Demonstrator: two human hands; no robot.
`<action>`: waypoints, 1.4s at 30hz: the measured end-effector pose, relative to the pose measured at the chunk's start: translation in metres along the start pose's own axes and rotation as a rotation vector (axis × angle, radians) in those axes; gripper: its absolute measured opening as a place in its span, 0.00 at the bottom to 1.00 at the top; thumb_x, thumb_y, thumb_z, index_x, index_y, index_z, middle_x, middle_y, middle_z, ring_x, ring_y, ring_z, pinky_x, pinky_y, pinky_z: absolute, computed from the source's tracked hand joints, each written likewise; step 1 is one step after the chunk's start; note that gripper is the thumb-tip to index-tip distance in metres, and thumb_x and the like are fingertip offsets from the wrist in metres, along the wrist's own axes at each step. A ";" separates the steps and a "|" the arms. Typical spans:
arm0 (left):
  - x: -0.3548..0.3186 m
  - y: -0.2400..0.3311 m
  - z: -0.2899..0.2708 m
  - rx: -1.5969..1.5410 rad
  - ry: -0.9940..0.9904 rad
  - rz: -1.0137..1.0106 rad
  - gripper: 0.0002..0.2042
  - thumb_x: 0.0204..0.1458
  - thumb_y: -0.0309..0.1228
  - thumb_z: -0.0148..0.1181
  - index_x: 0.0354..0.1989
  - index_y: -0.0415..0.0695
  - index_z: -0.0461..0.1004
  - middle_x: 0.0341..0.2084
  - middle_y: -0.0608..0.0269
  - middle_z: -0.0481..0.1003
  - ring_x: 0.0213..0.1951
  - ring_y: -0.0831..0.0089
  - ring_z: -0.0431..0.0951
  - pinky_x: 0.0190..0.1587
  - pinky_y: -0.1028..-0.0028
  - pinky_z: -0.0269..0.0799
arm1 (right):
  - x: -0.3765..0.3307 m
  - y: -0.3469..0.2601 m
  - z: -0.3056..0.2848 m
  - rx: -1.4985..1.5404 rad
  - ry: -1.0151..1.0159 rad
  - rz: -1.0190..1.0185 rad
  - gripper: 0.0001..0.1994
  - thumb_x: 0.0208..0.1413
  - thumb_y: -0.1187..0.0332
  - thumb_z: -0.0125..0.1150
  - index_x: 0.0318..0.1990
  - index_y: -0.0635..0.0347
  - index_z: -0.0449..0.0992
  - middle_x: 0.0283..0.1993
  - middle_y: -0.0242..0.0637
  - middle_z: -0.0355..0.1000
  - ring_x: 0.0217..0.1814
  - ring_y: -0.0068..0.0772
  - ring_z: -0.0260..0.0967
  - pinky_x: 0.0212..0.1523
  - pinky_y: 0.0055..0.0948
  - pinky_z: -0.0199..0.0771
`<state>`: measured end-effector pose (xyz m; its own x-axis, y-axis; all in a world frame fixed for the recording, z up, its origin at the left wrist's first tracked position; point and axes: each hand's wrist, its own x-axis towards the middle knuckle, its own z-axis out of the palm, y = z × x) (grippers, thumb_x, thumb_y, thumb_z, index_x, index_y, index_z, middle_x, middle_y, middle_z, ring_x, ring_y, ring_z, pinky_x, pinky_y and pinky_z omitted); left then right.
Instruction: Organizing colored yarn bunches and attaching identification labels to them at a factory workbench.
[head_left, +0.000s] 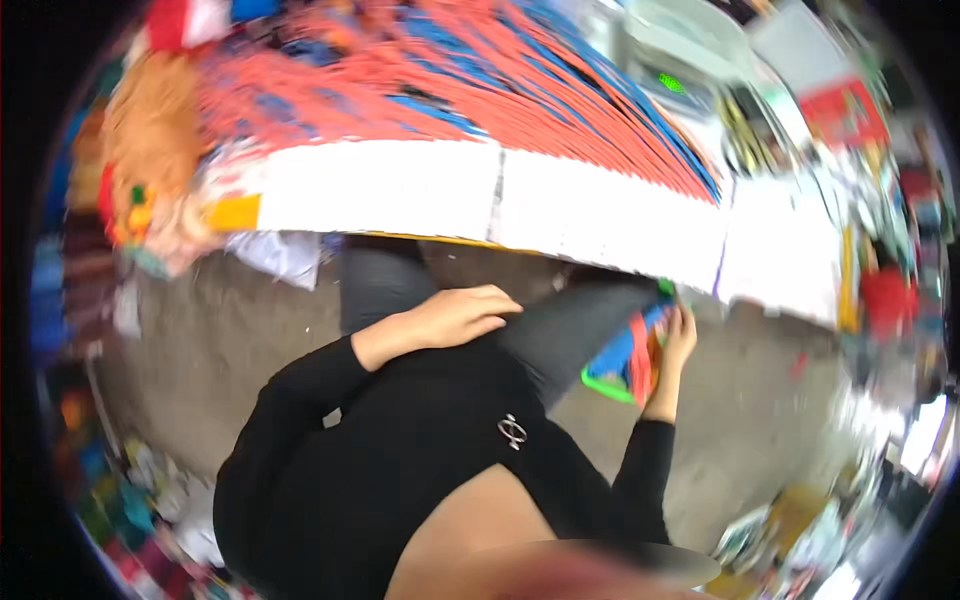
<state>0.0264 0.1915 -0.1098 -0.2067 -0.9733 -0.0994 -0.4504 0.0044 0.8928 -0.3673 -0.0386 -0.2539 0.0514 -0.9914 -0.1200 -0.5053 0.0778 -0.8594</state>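
My left hand (pixel 462 317) rests palm down on my lap, its fingers stretched out and holding nothing. Low at my right side, my right hand (pixel 681 338) is at the right edge of a green-rimmed basket (pixel 608 388). Its fingers look curled; blur and the angle hide what is between them. Inside the basket lie blue strips (pixel 612 357) and coral-red strips (pixel 640 360). In front of me, many coral-red and blue cords (pixel 450 90) lie spread over the table, their near ends reaching a long white strip (pixel 380 190) along its front edge.
A pale scale-like device (pixel 690 45) with a green lit display stands at the table's far right, near a red box (pixel 843 113). An orange-brown bundle (pixel 150 125) sits at the left end. White cloth (pixel 280 258) hangs below the edge. Blurred piles line both sides.
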 end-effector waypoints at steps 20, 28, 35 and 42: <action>-0.261 -0.144 -0.446 0.658 1.541 -0.350 0.19 0.47 0.36 0.58 0.47 0.40 0.71 0.34 0.49 0.74 0.39 0.58 0.73 0.44 0.65 0.68 | -0.110 -0.113 0.135 -0.386 -0.323 -0.405 0.10 0.57 0.66 0.51 0.38 0.63 0.74 0.30 0.40 0.73 0.28 0.31 0.70 0.32 0.27 0.70; -0.390 -0.177 -0.663 1.157 1.817 -0.633 0.16 0.40 0.43 0.62 0.32 0.44 0.76 0.28 0.56 0.76 0.32 0.63 0.76 0.33 0.65 0.70 | -0.108 -0.093 0.140 -0.407 -0.296 -0.271 0.12 0.58 0.63 0.50 0.39 0.64 0.73 0.30 0.43 0.72 0.29 0.34 0.69 0.32 0.31 0.70; -0.383 -0.192 -0.672 0.819 1.709 -0.814 0.18 0.38 0.45 0.62 0.30 0.44 0.75 0.26 0.59 0.74 0.28 0.67 0.74 0.28 0.66 0.68 | -0.107 -0.094 0.140 -0.514 -0.232 -0.397 0.11 0.57 0.64 0.49 0.36 0.63 0.73 0.28 0.42 0.72 0.26 0.36 0.69 0.31 0.32 0.68; -0.357 -0.129 -0.613 0.390 1.901 -0.013 0.11 0.43 0.39 0.57 0.32 0.47 0.72 0.22 0.64 0.71 0.23 0.69 0.70 0.24 0.69 0.67 | -0.113 -0.121 0.153 -0.509 -0.274 -0.344 0.11 0.57 0.64 0.49 0.35 0.62 0.73 0.26 0.42 0.71 0.25 0.37 0.68 0.30 0.32 0.68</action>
<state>0.6905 0.3978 0.0802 0.7404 0.0894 0.6661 -0.6373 -0.2216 0.7381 -0.1804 0.0797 -0.2127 0.4650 -0.8833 -0.0603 -0.7607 -0.3637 -0.5376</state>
